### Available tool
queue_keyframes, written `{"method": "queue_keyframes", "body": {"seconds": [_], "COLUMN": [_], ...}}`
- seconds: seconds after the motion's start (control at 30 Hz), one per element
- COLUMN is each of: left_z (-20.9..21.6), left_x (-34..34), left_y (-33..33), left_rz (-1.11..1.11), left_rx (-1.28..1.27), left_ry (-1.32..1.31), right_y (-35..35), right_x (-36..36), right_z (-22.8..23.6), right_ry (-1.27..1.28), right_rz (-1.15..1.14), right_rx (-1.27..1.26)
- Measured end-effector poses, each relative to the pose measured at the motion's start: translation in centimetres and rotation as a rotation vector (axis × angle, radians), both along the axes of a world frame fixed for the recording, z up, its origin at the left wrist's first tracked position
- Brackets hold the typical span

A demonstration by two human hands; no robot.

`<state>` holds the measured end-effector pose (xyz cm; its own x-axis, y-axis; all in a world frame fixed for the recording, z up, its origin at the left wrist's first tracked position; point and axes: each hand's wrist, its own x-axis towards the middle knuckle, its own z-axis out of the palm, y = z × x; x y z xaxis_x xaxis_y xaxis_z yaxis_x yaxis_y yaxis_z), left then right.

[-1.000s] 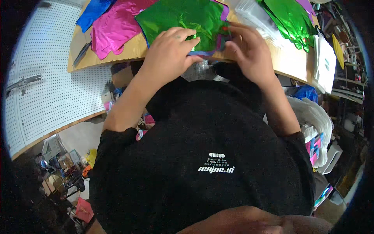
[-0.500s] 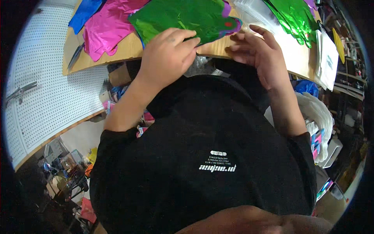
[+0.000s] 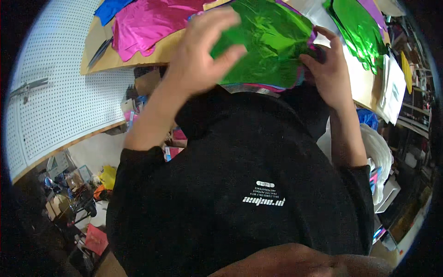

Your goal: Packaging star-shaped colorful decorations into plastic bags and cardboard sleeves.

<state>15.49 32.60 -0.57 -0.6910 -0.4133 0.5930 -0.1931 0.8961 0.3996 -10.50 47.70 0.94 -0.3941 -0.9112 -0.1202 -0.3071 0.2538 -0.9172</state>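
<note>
Green foil sheet (image 3: 272,39): lies between the two grips, its right edge at the right grip (image 3: 330,69), its left part just beside and partly behind the left grip (image 3: 198,60). Surface creased, brighter patch nearer the right grip. Near edge reaches past the tabletop (image 3: 162,51) toward the wearer, with pink and blue layer edges showing below it.

Right grip: thumb and forefinger curved, set apart, thumb at the sheet's right part, forefinger by its purple rim. Cannot tell whether the fingers pinch the foil; the others are partly hidden.

Left grip: motion-blurred, thumb spread well away from the fingers, gap visible over the green. Contact with the sheet cannot be told.

Left of the left grip: pink foil (image 3: 147,27), near it; farther out, blue foil (image 3: 110,10); a dark pointed tool (image 3: 99,54) at that end of the tabletop.

Beyond the right grip, on its far side: clear plastic (image 3: 316,15). To its right: a second green foil (image 3: 353,32), near, then white sheets (image 3: 391,90) farther out at the tabletop's end.

Well apart from the left grip, farther left: white pegboard (image 3: 69,97). Nearer the wearer than both grips: black shirt (image 3: 244,152).
</note>
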Motion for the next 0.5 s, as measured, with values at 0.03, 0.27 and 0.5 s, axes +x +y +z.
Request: {"method": "queue_keyframes", "body": {"seconds": [0.03, 0.27, 0.5], "left_z": [0.4, 7.0, 4.6], "left_x": [0.3, -1.8, -2.8], "left_y": [-1.7, -5.9, -7.6], "left_rz": [0.065, -0.004, -0.264], "left_rx": [-0.017, 0.707, 0.735], "left_ry": [0.019, -0.357, -0.336], "right_y": [0.1, 1.1, 2.6], "right_x": [-0.3, -1.3, -0.8], "right_z": [0.1, 2.3, 3.8], "right_ry": [0.046, 0.116, 0.044], "right_rz": [0.026, 0.13, 0.07], "right_rx": [-0.052, -0.166, -0.375]}}
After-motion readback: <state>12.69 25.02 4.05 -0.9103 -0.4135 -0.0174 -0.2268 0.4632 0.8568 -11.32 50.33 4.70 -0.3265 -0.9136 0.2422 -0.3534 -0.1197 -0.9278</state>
